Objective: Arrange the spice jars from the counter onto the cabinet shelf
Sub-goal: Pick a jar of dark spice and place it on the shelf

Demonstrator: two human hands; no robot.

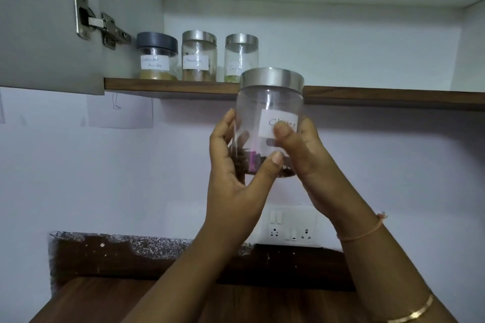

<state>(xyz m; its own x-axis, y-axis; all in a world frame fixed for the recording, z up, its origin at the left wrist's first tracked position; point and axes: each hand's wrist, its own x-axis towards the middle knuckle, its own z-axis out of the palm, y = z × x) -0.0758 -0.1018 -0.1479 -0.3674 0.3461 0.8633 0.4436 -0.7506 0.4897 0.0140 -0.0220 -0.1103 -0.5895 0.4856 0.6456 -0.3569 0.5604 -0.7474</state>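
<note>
While three jars (199,56) line the shelf (367,97), white walls surround

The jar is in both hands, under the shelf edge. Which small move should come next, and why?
Probably lift the held jar a little higher and to the right. Both the left hand and the right hand grip it, but its base hangs below the shelf edge. Three jars already stand in a row at the left end, and the space to their right looks free.
</note>
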